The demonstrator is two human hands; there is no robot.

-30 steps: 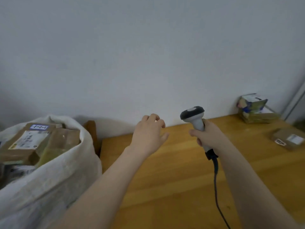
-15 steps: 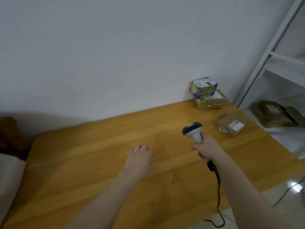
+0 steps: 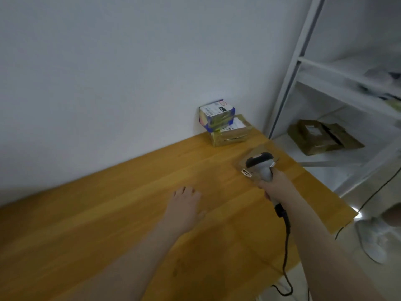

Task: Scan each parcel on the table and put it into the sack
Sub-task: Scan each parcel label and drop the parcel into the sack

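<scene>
Dim, even light leaves the white wall (image 3: 108, 83) greyish. A bright glare sits on the glossy floor (image 3: 355, 212) beside the right edge of the yellow wooden desk (image 3: 97, 224). The white metal shelving (image 3: 347, 88) is motion-blurred.

Brown parcel (image 3: 242, 166) lies near blue-taped parcel (image 3: 217, 115) stacked on yellowish parcel (image 3: 231, 135).

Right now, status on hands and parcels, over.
Right hand grips scanner, head over flat brown parcel. Left hand open, empty, above table. Two stacked parcels by the wall. Sack out of view; nothing in the way.
</scene>
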